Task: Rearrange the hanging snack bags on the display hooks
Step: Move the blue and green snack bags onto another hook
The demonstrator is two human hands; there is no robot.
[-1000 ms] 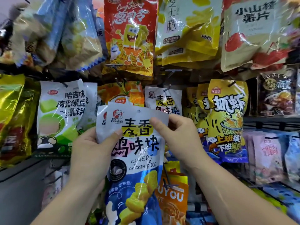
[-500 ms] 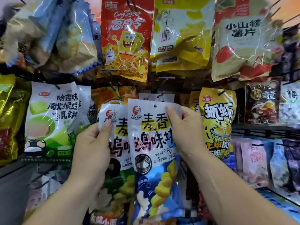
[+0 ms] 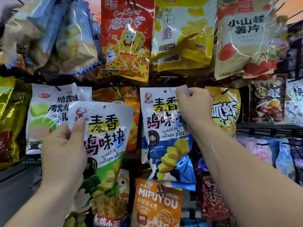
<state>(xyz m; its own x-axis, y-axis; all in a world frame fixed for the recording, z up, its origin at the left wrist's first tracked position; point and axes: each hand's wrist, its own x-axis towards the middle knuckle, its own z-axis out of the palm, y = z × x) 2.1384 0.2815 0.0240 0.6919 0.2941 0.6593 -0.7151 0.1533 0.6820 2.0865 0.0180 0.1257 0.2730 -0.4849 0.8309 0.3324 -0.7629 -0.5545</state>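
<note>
Separately, 2 hands [image 3: 64, 149] [image 3: 195, 108] pinch green bag [image 3: 106, 136], blue bag [image 3: 164, 128].

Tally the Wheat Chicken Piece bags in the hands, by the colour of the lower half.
green-bottomed bag: 1, held by the left hand
blue-bottomed bag: 1, pinched at its top by the right hand
Total: 2

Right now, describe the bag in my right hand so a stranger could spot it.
Start at the red SpongeBob bag on the top row. Just below it, the right hand pinches the top corner of the blue chicken-piece bag. The twin bag in the left hand has a green bottom; this one's is blue.
</note>
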